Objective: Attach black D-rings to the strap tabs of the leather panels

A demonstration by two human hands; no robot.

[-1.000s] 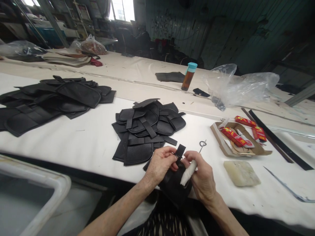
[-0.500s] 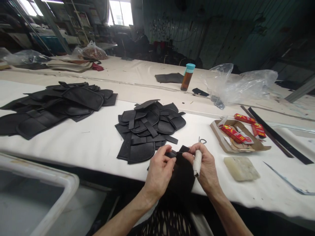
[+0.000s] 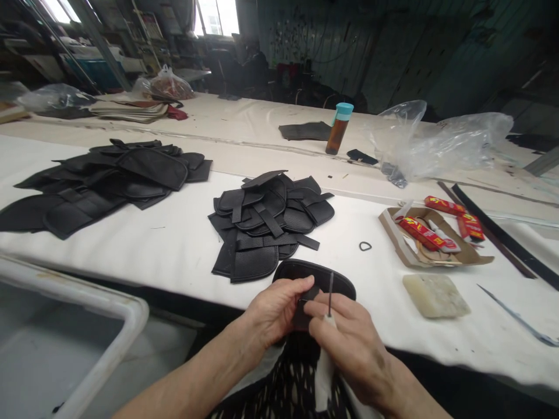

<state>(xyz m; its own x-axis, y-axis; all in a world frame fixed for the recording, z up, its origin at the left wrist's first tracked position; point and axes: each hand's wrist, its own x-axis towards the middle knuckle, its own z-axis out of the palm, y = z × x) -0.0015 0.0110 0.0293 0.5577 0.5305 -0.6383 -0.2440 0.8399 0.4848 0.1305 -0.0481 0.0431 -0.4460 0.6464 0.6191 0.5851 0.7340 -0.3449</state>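
Pinched between the thumb and fingers of your left hand (image 3: pixel 277 308) is the black piece (image 3: pixel 343 282), held at the near edge of the table (image 3: pixel 174 256) just in front of your body. Your right hand (image 3: pixel 351 337) is curled round the pale wrapped handle of a thin metal tool (image 3: pixel 324 372), its shaft pointing up and away from you, while the fingertips press against the middle of the same piece, close to your left fingers. Your fingers cover whatever small part lies between them, so you cannot tell its exact shape.

The rounded far end of the piece shows beyond your hands, near the middle pile (image 3: pixel 257 253) of black pieces with straps. A small black ring (image 3: pixel 365 246) lies on the white cloth ahead of your right hand. Farther right sits an open cardboard box (image 3: pixel 395 247) with red packets (image 3: pixel 423 233) in it, and nearer you are a pale, yellowish block (image 3: pixel 437 295) and a slim pointed metal tool (image 3: pixel 517 317). Long dark strips (image 3: pixel 502 238) lie beyond the box. Another black pile (image 3: pixel 126 180) is off to your left, and a bottle (image 3: pixel 338 131) with a blue lid stands farther back, left of some clear plastic (image 3: pixel 458 145).
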